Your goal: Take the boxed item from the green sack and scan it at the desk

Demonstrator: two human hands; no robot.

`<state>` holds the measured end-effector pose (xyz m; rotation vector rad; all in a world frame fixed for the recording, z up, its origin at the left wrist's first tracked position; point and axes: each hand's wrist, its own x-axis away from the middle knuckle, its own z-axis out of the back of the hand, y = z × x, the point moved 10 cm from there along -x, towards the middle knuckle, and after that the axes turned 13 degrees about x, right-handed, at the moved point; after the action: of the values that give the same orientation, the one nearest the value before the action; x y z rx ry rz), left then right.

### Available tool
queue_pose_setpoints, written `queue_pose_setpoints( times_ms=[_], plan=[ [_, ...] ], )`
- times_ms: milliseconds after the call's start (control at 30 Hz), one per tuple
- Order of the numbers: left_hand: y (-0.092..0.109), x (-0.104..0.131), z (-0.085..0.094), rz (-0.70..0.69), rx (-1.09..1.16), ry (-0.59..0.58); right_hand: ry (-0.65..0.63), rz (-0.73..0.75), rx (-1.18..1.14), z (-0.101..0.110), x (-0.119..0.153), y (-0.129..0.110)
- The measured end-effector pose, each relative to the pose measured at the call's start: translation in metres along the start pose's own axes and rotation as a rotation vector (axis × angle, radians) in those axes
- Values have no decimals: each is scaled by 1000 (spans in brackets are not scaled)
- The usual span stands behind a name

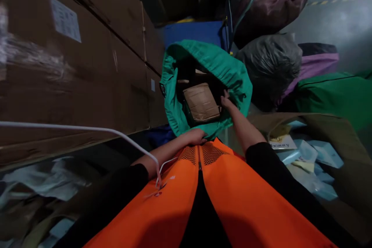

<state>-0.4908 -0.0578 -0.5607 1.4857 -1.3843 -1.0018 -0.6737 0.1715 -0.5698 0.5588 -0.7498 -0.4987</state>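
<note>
A green cloth sack [229, 69] stands open in front of me, with a brown paper parcel [201, 102] lying in its mouth. My left hand [195, 136] grips the near rim of the sack. Inside the opening, my right hand [226, 101] touches the right edge of the parcel; whether its fingers close on the parcel is unclear. An orange vest [232, 201] fills the bottom of the view.
Stacked cardboard boxes [87, 66] form a wall on the left. Grey [270, 62], purple and green [334, 93] sacks are piled behind and to the right. An open box of small packets [308, 159] lies at right. A white cable [87, 128] crosses the left.
</note>
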Motion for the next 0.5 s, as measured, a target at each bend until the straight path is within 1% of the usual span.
queue_pose_setpoints(
  times_ms=[33,67,133,200,233,267,300,333,367,400,433,467,500],
  plan=[
    [2,-2,-2,-2,15,-31,22,-71,20,24,-10,26],
    [5,-5,-4,-4,32,-61,54,-143,38,52,-19,53],
    [9,-11,-6,-10,60,-101,155,-264,70,116,-36,104],
    [12,-18,1,-25,136,-91,214,-332,52,169,-47,142],
    [13,-23,9,-40,214,-51,248,-346,42,191,-49,153],
    [10,-27,22,-47,319,16,288,-340,30,207,-49,157],
    [0,-30,41,-22,455,137,332,-314,20,219,-46,155],
    [-18,-30,64,41,601,310,370,-269,6,224,-41,145],
    [-43,-26,86,133,727,509,401,-214,-9,222,-33,129],
    [-71,-18,103,246,817,703,420,-153,-26,214,-23,109],
    [-97,-9,115,356,882,864,409,-92,-56,198,-14,86],
    [-121,-2,122,452,931,978,386,-36,-84,177,-4,63],
    [-140,1,125,519,968,1035,330,49,-128,150,5,36]
  ],
)
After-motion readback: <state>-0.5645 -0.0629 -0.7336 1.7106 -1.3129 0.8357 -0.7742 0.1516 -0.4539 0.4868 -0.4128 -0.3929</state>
